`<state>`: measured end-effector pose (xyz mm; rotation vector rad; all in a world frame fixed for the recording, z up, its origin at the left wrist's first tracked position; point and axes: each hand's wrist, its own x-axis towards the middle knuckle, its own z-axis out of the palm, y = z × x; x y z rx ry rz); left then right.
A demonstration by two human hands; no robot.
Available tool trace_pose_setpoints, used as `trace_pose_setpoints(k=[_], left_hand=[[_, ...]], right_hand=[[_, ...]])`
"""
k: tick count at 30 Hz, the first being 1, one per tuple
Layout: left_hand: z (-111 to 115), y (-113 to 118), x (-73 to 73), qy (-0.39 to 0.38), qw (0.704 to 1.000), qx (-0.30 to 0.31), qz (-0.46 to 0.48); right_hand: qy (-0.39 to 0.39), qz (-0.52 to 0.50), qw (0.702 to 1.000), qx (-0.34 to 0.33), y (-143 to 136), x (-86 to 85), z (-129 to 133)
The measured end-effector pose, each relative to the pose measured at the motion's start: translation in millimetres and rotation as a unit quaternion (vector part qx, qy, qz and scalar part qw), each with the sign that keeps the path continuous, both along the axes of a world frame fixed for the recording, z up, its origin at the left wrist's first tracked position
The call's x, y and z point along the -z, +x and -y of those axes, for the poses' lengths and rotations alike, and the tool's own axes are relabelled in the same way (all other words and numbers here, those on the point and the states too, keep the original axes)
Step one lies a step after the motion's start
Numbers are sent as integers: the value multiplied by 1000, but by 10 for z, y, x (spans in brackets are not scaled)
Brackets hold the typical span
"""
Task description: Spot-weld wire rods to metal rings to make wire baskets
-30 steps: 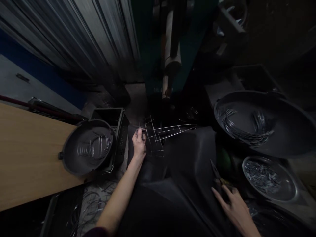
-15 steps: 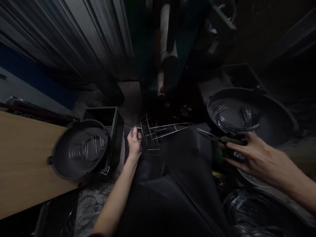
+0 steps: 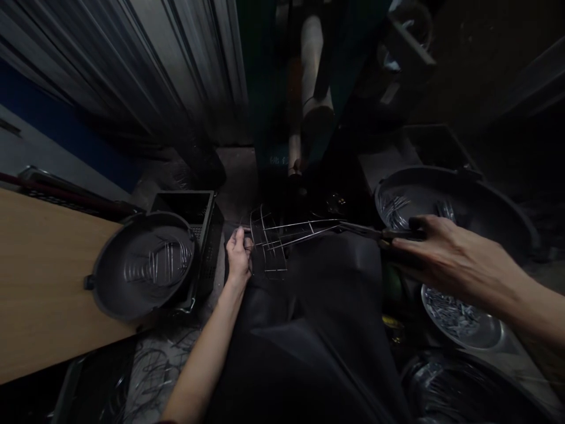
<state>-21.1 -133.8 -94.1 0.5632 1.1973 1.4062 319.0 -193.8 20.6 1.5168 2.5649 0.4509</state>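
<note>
My left hand (image 3: 239, 252) is closed on the left end of a wire frame (image 3: 275, 242), a curved rack of thin metal rods with a long narrow part reaching right. In my right hand (image 3: 450, 244) is a pair of long-nosed pliers (image 3: 364, 229), its handles partly hidden by the fingers. The tips of the pliers meet the narrow right end of the wire frame; whether they grip it is too dark to tell. Below the frame lies dark cloth (image 3: 326, 294) over my lap.
A round dark basin (image 3: 110, 294) with bent wires stands left, beside a black crate (image 3: 205, 235). Right is a larger basin (image 3: 485, 206) with wire pieces. A metal bowl (image 3: 492, 335) of small metal parts sits below my right forearm. Ahead stands a machine with a pale cylinder (image 3: 312, 53).
My right hand has moved the pliers left to the narrow end of the wire frame, and their jaws have drawn closer together. My left hand keeps its hold. The view has shifted slightly.
</note>
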Motion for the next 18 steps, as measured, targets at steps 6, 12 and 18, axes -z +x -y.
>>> trace_pose_setpoints(k=[6,12,18], left_hand=[[-34,-26,40,-2,1000,-2,0],[-74,-41,42,-4,1000,-11,-4],[-62,-58,32,-15,1000,-10,-9]], right_hand=[[15,31,999,-3,-10,31,4],[54,38,997,26,-97,119,-23],[71,35,997,24,-160,179,-4]])
